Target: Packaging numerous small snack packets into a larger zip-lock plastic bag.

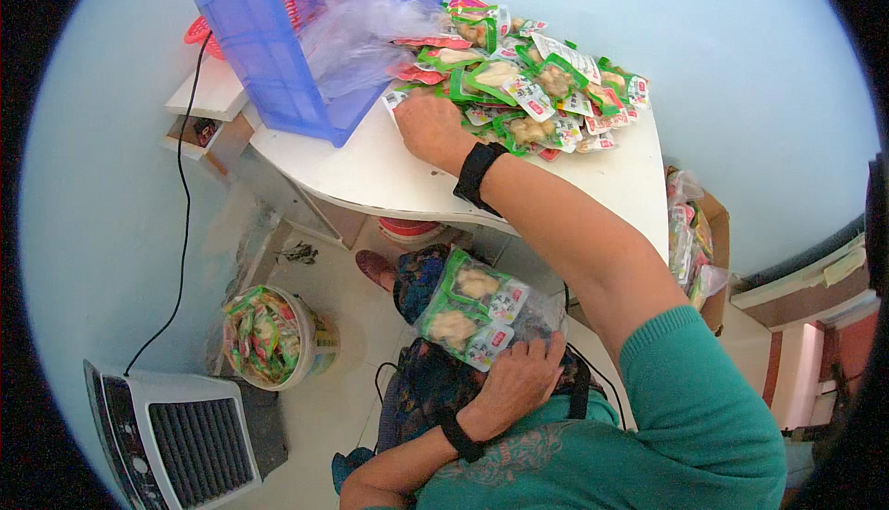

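My right hand (432,128) is over the white table, its fingers closed on a small food packet (393,99) whose pale corner sticks out at the left. Just beyond lies a heap of vacuum-sealed food packets (535,90) with green edges and printed white parts. Down on my lap, my left hand (517,378) grips the near end of a clear plastic bag (531,315). Two green-edged packets (453,329) show side by side in that bag, pale pieces inside them. The thumb of my right hand is hidden.
A blue plastic crate (267,59) with clear bags (361,24) stands on the white table (333,170), left of the heap. On the floor at left are a bucket of packets (264,336) and an appliance with a black grille (201,440). A cardboard box (715,232) with packets stands right.
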Action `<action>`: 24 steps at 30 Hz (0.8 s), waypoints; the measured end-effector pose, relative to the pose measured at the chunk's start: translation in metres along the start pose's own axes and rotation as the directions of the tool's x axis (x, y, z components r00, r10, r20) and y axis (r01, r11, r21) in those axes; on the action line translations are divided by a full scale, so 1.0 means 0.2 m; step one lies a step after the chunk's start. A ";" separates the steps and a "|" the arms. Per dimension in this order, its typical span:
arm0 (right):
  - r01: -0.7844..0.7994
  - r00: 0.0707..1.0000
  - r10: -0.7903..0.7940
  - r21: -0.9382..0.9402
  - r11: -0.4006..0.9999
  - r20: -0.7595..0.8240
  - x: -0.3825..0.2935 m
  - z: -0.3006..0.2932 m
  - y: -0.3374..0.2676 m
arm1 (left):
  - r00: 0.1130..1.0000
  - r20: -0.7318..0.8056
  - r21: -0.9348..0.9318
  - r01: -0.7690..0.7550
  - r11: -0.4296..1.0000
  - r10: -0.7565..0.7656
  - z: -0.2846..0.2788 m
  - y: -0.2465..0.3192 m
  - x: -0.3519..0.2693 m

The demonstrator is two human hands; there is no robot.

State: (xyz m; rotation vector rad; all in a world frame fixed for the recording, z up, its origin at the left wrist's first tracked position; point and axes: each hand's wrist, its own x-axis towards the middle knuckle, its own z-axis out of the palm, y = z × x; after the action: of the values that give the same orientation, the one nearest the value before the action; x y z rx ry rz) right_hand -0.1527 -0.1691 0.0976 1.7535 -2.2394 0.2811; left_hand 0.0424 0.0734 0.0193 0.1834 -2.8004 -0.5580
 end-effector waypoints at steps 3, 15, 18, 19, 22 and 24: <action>0.077 0.997 -0.077 0.021 0.997 -0.030 0.00 -0.06 -0.03 | 1.000 0.019 -0.015 -0.013 1.000 0.013 -0.04 0.00 0.00; 0.019 0.980 0.151 0.811 0.584 -0.132 -0.41 -0.27 0.24 | 1.000 -0.007 0.147 -0.013 0.989 0.014 0.02 0.02 -0.02; 0.006 0.982 0.173 0.920 0.391 -0.080 -0.64 -0.34 0.38 | 0.999 -0.023 0.113 -0.030 0.993 0.033 0.07 -0.01 -0.02; -0.003 0.982 0.175 0.916 0.401 -0.073 -0.72 -0.38 0.43 | 0.999 -0.012 0.106 -0.035 0.994 0.036 0.07 -0.01 -0.02; -0.075 0.979 0.205 0.935 0.347 0.002 -0.95 -0.48 0.59 | 0.999 -0.034 0.071 -0.016 0.997 0.018 0.05 -0.02 -0.01; -0.175 0.957 0.269 0.958 0.226 0.111 -1.06 -0.53 0.62 | 0.999 -0.031 0.018 -0.021 1.000 0.021 0.02 -0.04 0.00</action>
State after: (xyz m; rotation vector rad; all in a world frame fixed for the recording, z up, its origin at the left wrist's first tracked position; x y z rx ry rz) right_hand -0.2143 0.0890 0.1286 1.6708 -2.3490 2.2040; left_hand 0.0417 0.0677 0.0129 0.1647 -2.7743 -0.5211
